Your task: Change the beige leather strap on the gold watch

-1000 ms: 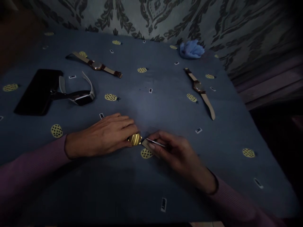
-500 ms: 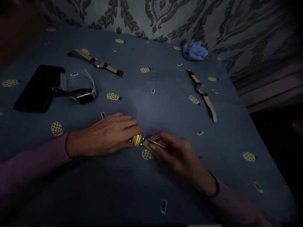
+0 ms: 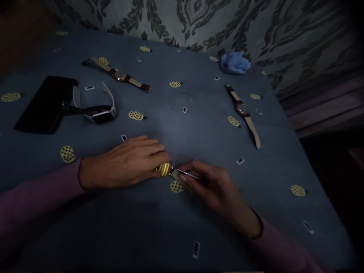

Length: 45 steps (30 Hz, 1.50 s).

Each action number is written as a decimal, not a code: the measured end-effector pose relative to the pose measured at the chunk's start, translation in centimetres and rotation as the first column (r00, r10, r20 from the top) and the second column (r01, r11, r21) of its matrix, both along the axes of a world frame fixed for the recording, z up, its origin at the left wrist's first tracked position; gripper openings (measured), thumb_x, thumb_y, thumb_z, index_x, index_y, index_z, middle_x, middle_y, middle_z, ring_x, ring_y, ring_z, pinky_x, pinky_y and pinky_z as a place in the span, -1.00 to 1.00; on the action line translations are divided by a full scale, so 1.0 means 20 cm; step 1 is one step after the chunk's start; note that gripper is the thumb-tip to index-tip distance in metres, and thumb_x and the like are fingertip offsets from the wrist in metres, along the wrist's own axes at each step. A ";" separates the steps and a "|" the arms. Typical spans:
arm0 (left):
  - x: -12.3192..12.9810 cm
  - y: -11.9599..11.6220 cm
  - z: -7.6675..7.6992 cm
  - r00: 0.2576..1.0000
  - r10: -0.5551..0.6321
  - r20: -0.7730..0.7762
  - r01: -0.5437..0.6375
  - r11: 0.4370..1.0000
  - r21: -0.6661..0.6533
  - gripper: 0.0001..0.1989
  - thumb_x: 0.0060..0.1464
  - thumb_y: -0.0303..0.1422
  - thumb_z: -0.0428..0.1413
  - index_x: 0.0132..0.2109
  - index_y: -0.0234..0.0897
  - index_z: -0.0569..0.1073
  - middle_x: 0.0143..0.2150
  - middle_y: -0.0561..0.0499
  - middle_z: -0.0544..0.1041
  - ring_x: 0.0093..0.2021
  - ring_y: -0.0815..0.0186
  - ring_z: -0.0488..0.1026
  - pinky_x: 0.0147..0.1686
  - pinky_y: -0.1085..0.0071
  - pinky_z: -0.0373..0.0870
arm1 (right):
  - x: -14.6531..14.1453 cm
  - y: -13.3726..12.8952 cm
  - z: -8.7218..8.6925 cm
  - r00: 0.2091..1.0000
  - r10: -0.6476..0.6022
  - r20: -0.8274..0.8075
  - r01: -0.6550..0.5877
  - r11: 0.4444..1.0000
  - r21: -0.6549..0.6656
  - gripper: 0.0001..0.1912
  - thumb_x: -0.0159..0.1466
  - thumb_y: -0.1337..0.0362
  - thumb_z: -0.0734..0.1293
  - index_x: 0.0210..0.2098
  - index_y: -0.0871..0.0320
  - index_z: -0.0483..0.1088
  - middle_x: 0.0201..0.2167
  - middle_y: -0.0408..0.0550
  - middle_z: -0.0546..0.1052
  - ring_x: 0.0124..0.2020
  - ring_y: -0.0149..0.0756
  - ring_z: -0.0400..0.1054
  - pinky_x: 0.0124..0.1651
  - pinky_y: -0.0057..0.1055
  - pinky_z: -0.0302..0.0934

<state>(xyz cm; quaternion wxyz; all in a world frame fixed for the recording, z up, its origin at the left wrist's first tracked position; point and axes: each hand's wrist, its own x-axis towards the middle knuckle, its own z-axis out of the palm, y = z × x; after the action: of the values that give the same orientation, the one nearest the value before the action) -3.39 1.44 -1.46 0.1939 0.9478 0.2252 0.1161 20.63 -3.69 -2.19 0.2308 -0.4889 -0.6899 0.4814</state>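
Observation:
A watch with a shiny gold case (image 3: 164,169) lies on the blue patterned cloth (image 3: 199,132), its light strap (image 3: 176,175) running down to the right. My left hand (image 3: 129,162) is closed on the left side of the case, and its fingers hide the strap on that side. Between the thumb and fingers of my right hand (image 3: 212,185) is a thin metal tool (image 3: 188,174). Its tip points left, close to where the strap joins the case. My right fingertips also rest by the strap.
At the left, a black phone (image 3: 47,106) lies beside a smartwatch (image 3: 102,116) with a pale band. One strapped watch (image 3: 120,76) lies at the back left, another (image 3: 241,108) at the right. Near the wall sits a crumpled blue cloth (image 3: 235,63).
Both hands hold nearly the same pose. The view has shifted very slightly; the tool's tip appears a little lower beside the strap joint.

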 end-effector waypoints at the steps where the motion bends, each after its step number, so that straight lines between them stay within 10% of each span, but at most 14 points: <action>1: 0.00 0.00 0.00 1.000 -0.001 -0.005 0.001 1.000 -0.002 -0.78 0.36 -0.30 -0.07 -0.04 -0.31 0.40 -0.18 -0.04 0.48 -0.26 0.29 0.36 -0.24 0.32 0.26 | 0.00 0.00 0.00 1.000 0.002 0.008 -0.002 1.000 0.004 -0.88 0.34 0.24 0.30 -0.27 0.14 0.44 -0.47 -0.15 0.50 -0.49 -0.40 0.33 -0.44 -0.49 0.23; 25: 0.02 -0.02 0.04 0.998 -0.028 0.052 0.027 0.999 0.019 -0.79 0.33 -0.50 -0.07 -0.08 -0.36 0.46 -0.16 -0.08 0.50 -0.23 0.30 0.37 -0.25 0.37 0.38 | 0.00 0.00 0.02 0.982 0.108 0.158 -0.134 0.977 0.163 -0.79 0.36 0.32 0.27 -0.40 0.15 0.44 -0.50 -0.15 0.52 -0.51 -0.40 0.37 -0.44 -0.46 0.21; 36: 0.05 -0.11 0.00 0.984 -0.112 0.141 0.059 0.940 0.336 -0.80 0.31 -0.56 -0.03 -0.17 -0.35 0.49 -0.29 0.04 0.56 -0.21 0.30 0.47 -0.13 0.27 0.44 | -0.01 0.01 0.02 0.982 0.136 0.133 -0.161 0.966 0.201 -0.81 0.37 0.34 0.26 -0.36 0.15 0.45 -0.52 -0.17 0.49 -0.52 -0.42 0.35 -0.41 -0.46 0.21; 45: 0.07 -0.12 0.00 0.990 -0.045 0.137 0.013 0.973 0.230 -0.72 0.34 -0.55 -0.08 -0.29 -0.31 0.46 -0.36 0.09 0.52 -0.26 0.36 0.44 -0.23 0.34 0.36 | -0.01 0.00 0.01 0.985 0.129 0.117 -0.156 0.953 0.261 -0.74 0.39 0.28 0.24 -0.42 0.15 0.43 -0.57 -0.17 0.43 -0.59 -0.44 0.28 -0.48 -0.46 0.17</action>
<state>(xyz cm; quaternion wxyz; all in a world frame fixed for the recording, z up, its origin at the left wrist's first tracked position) -2.02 -0.93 -1.38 0.1006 0.9564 0.1820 0.2053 20.39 -3.64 -2.00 0.2254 -0.4251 -0.7930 0.3738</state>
